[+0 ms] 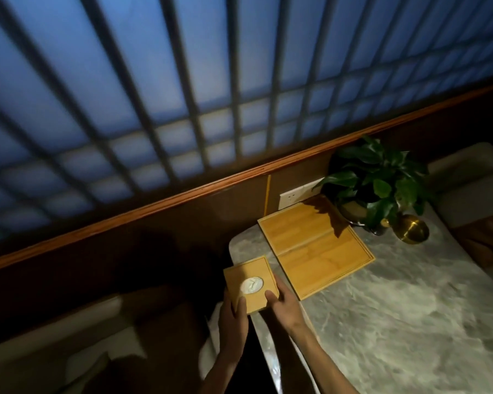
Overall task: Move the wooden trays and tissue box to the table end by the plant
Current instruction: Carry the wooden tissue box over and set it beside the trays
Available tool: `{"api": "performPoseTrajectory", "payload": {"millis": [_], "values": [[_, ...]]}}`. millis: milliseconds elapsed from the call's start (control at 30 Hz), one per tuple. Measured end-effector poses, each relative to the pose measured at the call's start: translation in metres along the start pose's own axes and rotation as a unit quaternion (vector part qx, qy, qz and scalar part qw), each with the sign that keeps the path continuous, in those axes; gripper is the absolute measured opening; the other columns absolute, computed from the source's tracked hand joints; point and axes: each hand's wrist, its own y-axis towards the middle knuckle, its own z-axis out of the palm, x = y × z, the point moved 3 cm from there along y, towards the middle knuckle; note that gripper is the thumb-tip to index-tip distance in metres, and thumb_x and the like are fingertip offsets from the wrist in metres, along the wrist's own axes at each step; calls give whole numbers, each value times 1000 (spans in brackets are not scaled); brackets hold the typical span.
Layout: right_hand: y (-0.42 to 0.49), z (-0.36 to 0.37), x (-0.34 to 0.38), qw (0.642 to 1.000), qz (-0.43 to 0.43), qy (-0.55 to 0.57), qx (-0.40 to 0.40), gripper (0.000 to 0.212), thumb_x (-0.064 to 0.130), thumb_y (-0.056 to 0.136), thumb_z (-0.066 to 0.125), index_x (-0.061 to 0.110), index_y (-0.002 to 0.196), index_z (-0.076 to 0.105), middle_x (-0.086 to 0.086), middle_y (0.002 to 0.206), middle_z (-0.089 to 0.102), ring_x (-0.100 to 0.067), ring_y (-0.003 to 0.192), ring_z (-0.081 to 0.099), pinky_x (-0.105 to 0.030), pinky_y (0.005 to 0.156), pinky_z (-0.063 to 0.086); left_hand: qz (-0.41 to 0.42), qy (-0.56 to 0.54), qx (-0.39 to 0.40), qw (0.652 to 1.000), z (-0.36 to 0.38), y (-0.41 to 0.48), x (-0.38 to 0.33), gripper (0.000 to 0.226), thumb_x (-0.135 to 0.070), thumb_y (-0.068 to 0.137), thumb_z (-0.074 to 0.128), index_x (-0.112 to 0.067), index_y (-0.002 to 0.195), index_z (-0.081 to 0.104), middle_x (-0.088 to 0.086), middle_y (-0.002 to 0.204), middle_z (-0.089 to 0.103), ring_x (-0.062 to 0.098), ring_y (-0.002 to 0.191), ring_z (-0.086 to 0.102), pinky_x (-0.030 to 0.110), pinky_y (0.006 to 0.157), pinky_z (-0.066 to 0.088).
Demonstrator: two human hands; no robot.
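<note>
Our left hand (231, 315) and right hand (282, 301) clasp the wooden tissue box (249, 284) between them, fingers closed around its near corners, thumbs on its lid beside the round white opening. We hold it over the marble table's (396, 308) corner, just beside two wooden trays (315, 248) lying side by side under the plant (377, 180), near a brass bowl (410, 229).

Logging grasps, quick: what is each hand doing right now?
Left hand: closed on the tissue box.
Right hand: closed on the same tissue box.
</note>
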Motion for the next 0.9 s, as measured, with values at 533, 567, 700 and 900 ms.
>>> {"api": "performPoseTrajectory", "payload": {"millis": [533, 567, 700, 900], "values": [[24, 34, -18, 934, 239, 252, -87, 45, 37, 94, 59, -6, 103, 71, -37, 113, 66, -53, 100, 65, -56, 95, 52, -106, 39, 116, 987, 0, 51, 11, 64, -29, 99, 46, -21, 153, 12, 7, 157, 30, 27, 142, 32, 41, 117, 31], [25, 39, -18, 927, 248, 271, -75, 49, 38, 96, 56, -9, 104, 70, -39, 108, 67, -54, 102, 64, -58, 94, 54, -102, 41, 121, 987, -1, 54, 10, 65, -28, 99, 46, -20, 153, 12, 8, 156, 31, 27, 142, 34, 38, 115, 31], [40, 46, -1, 933, 222, 274, -74, 40, 24, 96, 60, -12, 113, 66, -28, 103, 72, -37, 94, 70, -37, 73, 55, -80, 67, 135, 985, 0, 74, -6, 64, -22, 99, 46, -16, 152, 10, 11, 153, 37, 27, 137, 41, 34, 110, 35], [79, 35, 38, 962, 210, 162, -67, 41, 24, 99, 54, -14, 111, 65, -18, 95, 65, -20, 67, 62, -7, 37, 43, -82, 66, 136, 985, 9, 114, -39, 64, -14, 100, 42, -16, 153, 6, 14, 152, 37, 29, 138, 39, 39, 113, 34]]}}
